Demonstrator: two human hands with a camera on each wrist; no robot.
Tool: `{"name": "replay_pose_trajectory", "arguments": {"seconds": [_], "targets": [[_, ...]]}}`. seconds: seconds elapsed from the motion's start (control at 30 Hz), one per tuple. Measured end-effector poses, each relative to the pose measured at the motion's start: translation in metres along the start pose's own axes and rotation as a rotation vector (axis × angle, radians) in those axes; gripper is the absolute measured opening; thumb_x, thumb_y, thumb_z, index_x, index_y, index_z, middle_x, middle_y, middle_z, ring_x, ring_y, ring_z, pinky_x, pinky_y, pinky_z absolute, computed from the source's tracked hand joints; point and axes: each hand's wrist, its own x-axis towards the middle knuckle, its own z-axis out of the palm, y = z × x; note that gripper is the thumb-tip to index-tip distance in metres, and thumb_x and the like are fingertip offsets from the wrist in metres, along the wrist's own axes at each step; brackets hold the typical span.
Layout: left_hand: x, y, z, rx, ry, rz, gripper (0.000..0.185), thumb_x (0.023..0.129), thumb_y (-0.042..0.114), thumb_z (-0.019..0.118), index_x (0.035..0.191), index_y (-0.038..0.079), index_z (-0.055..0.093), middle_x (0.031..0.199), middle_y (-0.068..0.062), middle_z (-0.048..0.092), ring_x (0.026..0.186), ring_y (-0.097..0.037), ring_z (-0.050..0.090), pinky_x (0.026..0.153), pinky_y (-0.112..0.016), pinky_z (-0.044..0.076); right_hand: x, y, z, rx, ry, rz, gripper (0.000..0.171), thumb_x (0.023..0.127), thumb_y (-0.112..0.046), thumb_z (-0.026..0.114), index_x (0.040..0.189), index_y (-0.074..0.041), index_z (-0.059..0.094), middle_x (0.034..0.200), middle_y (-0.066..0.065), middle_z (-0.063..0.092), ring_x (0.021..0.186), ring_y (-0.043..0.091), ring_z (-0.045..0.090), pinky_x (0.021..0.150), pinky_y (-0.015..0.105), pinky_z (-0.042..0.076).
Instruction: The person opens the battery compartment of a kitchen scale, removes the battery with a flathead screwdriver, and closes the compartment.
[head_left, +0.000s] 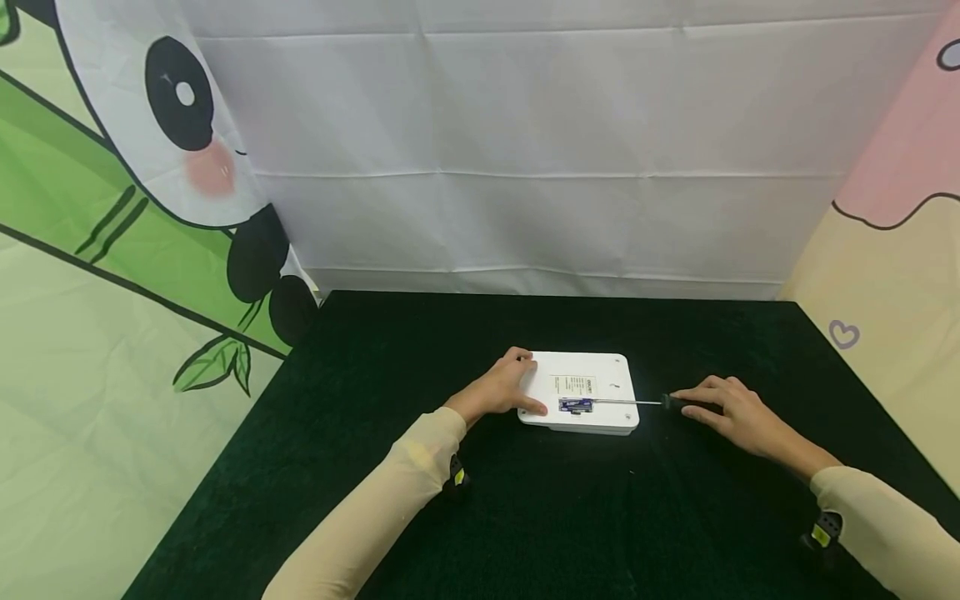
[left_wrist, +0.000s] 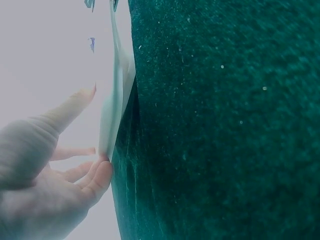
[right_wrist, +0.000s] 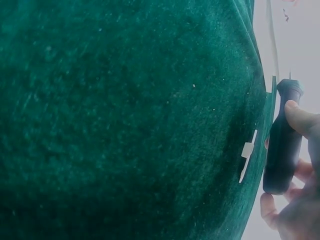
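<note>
Two arms in close-fitting, pale cream long sleeves (head_left: 390, 508) that end at the wrists; a small black wrist-worn strap with a yellow mark (head_left: 455, 477) sits under each cuff, hands bare.

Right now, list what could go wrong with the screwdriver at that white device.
1. The thin metal-shafted screwdriver has its tip at the small blue battery bay; a slip could gouge the flat white plastic device.
2. The left hand steadies only the device's left edge, so it may slide on the dark green felt table.
3. The right hand grips the handle loosely; it might roll.
</note>
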Motion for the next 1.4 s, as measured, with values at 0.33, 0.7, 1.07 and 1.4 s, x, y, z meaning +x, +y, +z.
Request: {"name": "replay_pose_trajectory", "arguments": {"seconds": [0.33,0.7,1.07,1.4], "targets": [[-0.001,0.002,-0.001,0.000,-0.007,-0.005,0.082,0.079,0.043,0.079,0.145,0.009,0.045,0.155,-0.007,0.028,0.141,-0.026,0.033,0.116,-0.042,0.031,0.000,-0.005,-0.012,-0.025,0.026,-0.012,0.028,0.094,-0.018,0.066,0.122,-0.017,0.068,0.105,0.000,0.064,0.088,0.011,0.045,0.072,0.030,0.036],[0.000,0.000,-0.003,0.018,-0.009,0.007,0.082,0.080,0.044,0.079,0.145,0.008,0.045,0.155,-0.008,0.028,0.140,-0.026,0.034,0.115,-0.042,0.032,0.022,-0.037,-0.056,-0.274,0.043,-0.135,0.027,0.083,-0.020,0.077,0.109,-0.025,0.075,0.093,-0.003,0.060,0.082,0.015,0.044,0.066,0.033,0.027],[-0.001,0.000,-0.003,0.009,-0.017,0.011,0.082,0.080,0.044,0.079,0.145,0.008,0.046,0.155,-0.008,0.028,0.140,-0.026,0.034,0.115,-0.042,0.032,0.045,-0.064,-0.074,-0.408,-0.013,-0.190,0.026,0.082,-0.024,0.079,0.108,-0.025,0.077,0.087,-0.004,0.057,0.081,0.018,0.043,0.065,0.035,0.026],[0.001,0.001,-0.002,0.044,-0.010,0.010,0.081,0.079,0.046,0.079,0.143,0.008,0.047,0.154,-0.009,0.029,0.140,-0.026,0.035,0.114,-0.042,0.033,0.055,-0.077,-0.083,-0.462,-0.072,-0.194,0.024,0.082,-0.025,0.078,0.107,-0.024,0.077,0.085,-0.004,0.053,0.077,0.017,0.039,0.063,0.034,0.025]]}}
